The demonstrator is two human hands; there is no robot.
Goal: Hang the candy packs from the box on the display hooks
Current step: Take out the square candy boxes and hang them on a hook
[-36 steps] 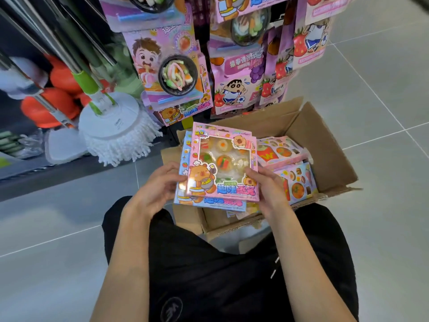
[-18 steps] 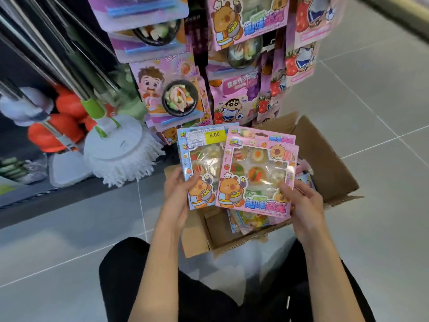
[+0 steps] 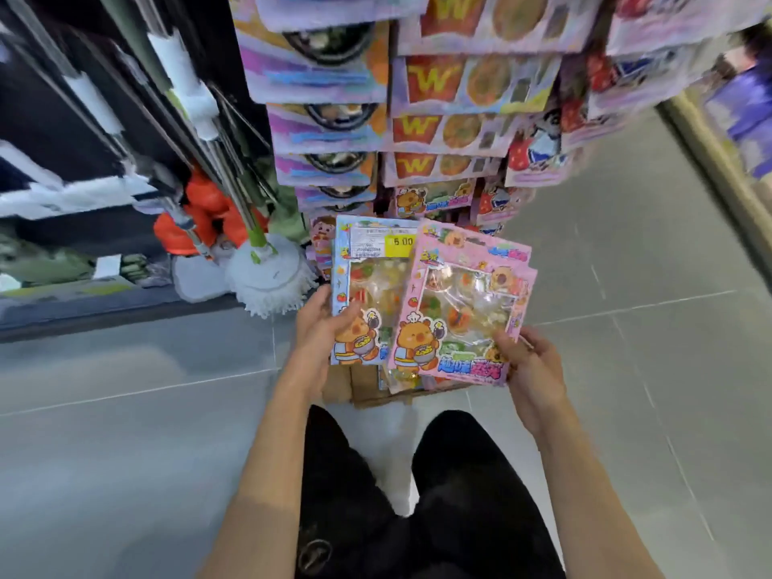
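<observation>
Standing over a cardboard box [image 3: 367, 386], a person holds two candy packs up in front of the display rack [image 3: 417, 119]. The left hand [image 3: 323, 328] grips the blue pack [image 3: 367, 294] by its lower left edge, thumb curled over the front. The right hand [image 3: 528, 363] pinches the pink pack [image 3: 461, 302] at its lower right corner, thumb on the printed face and fingers behind. The pink pack overlaps the blue one's right side.

Room to move is tight above: hanging packs fill the rack from the top of the view down to just behind the two held packs, whose upper edges sit close to the lowest row. To the left, a white mop head [image 3: 271, 282] and slanted poles [image 3: 200, 131] stand near the blue pack's left edge. To the right, grey tiled floor [image 3: 647, 265] lies open and wide. Only the box's near edge shows, below the packs and between the hands.

Both packs are held upright with faces toward the camera, long axes running top to bottom. The blue pack stands nearly straight, its yellow price sticker [image 3: 400, 243] at the top. The pink pack tilts slightly clockwise, top corner leaning right. The view is blurred, so no hooks can be made out.
</observation>
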